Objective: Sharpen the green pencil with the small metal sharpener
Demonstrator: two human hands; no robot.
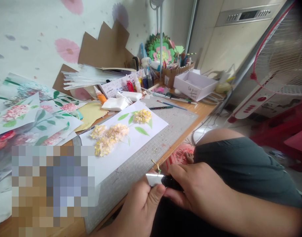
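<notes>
- We see the left hand (141, 204) and the right hand (197, 187) close together at the bottom of the view, both holding a small black-handled tool with a shiny silver-white tip (160, 181).
- The left hand pinches the bright tip between thumb and fingers; the right hand is curled around the black handle. We cannot tell what kind of tool it is.
- The tool sits just off the near edge of the wooden worktop (205, 110), over the lap in dark green cloth (239, 171).
- A tiny green-and-yellow scrap (158, 169) pokes up just above the tip.
- On the worktop lies a grey gridded cutting mat (170, 128), and on it a white paper sheet (155, 126) bearing fluffy yellow paper flowers (108, 136) and flat green leaves (141, 130).
- To the left lie overlapping printed flower pictures (29, 115) — pink blooms on green stems.
- Further back stand an orange-capped glue bottle (100, 95), an open white cardboard box (194, 84) and brown cardboard sheets (108, 46).
- A white electric fan with a red rim (281, 56) stands to the right, off the worktop.
</notes>
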